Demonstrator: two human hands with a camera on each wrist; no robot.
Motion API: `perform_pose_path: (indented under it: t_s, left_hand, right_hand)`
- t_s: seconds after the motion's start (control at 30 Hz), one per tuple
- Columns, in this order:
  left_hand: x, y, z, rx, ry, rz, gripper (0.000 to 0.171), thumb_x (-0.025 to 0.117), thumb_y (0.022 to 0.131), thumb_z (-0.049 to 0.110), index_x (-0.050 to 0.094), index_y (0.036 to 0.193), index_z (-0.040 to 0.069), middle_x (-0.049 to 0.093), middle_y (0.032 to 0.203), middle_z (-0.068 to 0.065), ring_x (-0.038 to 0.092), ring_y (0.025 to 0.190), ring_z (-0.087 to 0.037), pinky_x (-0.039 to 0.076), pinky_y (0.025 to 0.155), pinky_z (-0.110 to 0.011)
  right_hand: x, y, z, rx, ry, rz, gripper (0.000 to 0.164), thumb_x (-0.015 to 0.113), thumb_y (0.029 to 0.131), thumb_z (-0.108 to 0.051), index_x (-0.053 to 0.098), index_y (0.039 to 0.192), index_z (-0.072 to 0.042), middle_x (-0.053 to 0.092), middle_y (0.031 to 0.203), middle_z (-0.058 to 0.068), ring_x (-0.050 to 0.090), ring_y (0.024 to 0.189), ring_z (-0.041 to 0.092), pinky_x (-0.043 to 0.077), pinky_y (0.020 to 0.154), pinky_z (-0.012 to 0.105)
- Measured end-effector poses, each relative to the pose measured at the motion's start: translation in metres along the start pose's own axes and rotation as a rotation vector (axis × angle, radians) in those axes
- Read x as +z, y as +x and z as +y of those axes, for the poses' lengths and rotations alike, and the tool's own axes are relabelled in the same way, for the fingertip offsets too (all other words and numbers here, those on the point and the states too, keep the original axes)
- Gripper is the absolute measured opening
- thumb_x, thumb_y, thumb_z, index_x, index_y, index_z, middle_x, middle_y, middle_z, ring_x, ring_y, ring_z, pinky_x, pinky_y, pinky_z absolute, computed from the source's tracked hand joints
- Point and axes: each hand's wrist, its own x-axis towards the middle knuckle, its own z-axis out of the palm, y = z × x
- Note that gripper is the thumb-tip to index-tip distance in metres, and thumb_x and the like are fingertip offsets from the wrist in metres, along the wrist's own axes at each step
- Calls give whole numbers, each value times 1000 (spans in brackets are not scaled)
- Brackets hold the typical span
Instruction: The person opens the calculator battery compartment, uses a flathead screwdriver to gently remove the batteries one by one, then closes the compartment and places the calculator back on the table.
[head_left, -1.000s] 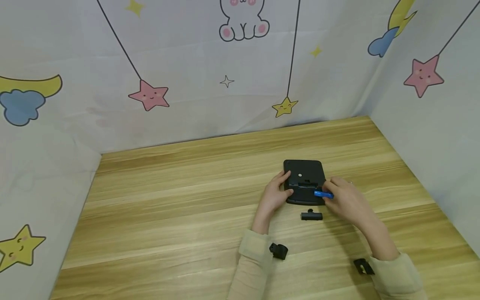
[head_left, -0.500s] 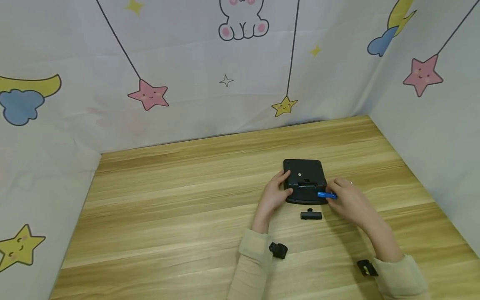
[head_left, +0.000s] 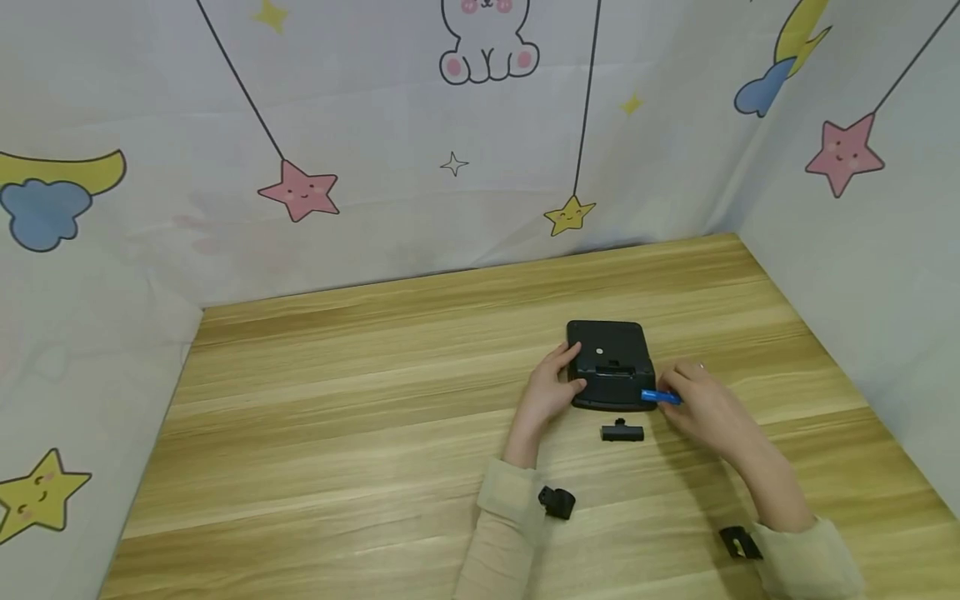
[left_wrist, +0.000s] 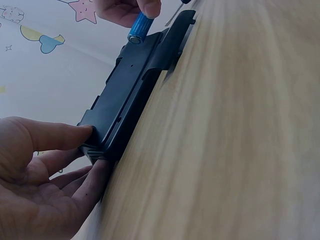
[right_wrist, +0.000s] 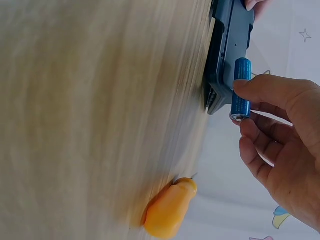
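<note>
A flat black device [head_left: 611, 342] lies on the wooden table with its back and battery slot facing up. My left hand [head_left: 549, 392] grips its left edge; in the left wrist view the thumb [left_wrist: 65, 136] presses the top face while the fingers lie along the side. At the device's lower right, my right hand [head_left: 701, 408] pinches a blue battery [head_left: 660, 397] between thumb and fingertips. In the right wrist view the battery [right_wrist: 242, 90] shows a metal end toward the hand. The loose black battery cover [head_left: 622, 432] lies just in front of the device.
An orange rounded handle [right_wrist: 170, 212] with thin metal at its end lies on the table [head_left: 337, 417] in the right wrist view. Black camera mounts [head_left: 557, 502] sit at both wrists. Printed white cloth [head_left: 390, 200] stands behind the table and at its sides.
My right hand has drawn the blue battery rightward and slightly toward me, away from the slot. The left hand, the device and the loose cover stay put.
</note>
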Motion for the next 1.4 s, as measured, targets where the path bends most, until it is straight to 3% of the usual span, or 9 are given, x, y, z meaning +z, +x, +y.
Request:
perform_pose_path:
  t_s: [0.33, 1.17, 1.33, 1.4]
  left_hand:
    - [-1, 2, -1, -10, -2, 4, 59, 63, 89, 5, 46, 143, 21, 32, 158, 0, 26, 147, -26, 23, 120, -45]
    - [-6, 2, 1, -12, -7, -15, 58, 63, 89, 6, 46, 143, 21, 32, 158, 0, 27, 147, -27, 25, 119, -46]
    - [-8, 2, 2, -19, -13, -19, 58, 63, 90, 6, 46, 143, 21, 31, 158, 0, 26, 147, -27, 25, 119, -46]
    - [-8, 2, 2, -19, -8, -22, 58, 63, 90, 6, 46, 143, 21, 31, 158, 0, 27, 147, -27, 25, 119, -46]
  right_hand:
    - [-2, -3, 1, 24, 1, -8, 15, 76, 76, -3, 65, 85, -7, 59, 81, 1, 52, 74, 14, 49, 64, 31]
    - [-8, -9, 6, 69, -50, -47, 16, 76, 74, -5, 64, 83, -9, 52, 73, -1, 43, 62, 9, 40, 57, 26]
    - [-8, -9, 7, 79, -54, -59, 16, 76, 75, -5, 63, 83, -9, 54, 74, -1, 45, 63, 11, 41, 58, 29]
    - [-8, -9, 8, 75, -53, -58, 16, 76, 75, -5, 63, 83, -9, 56, 74, 0, 53, 66, 16, 44, 59, 31]
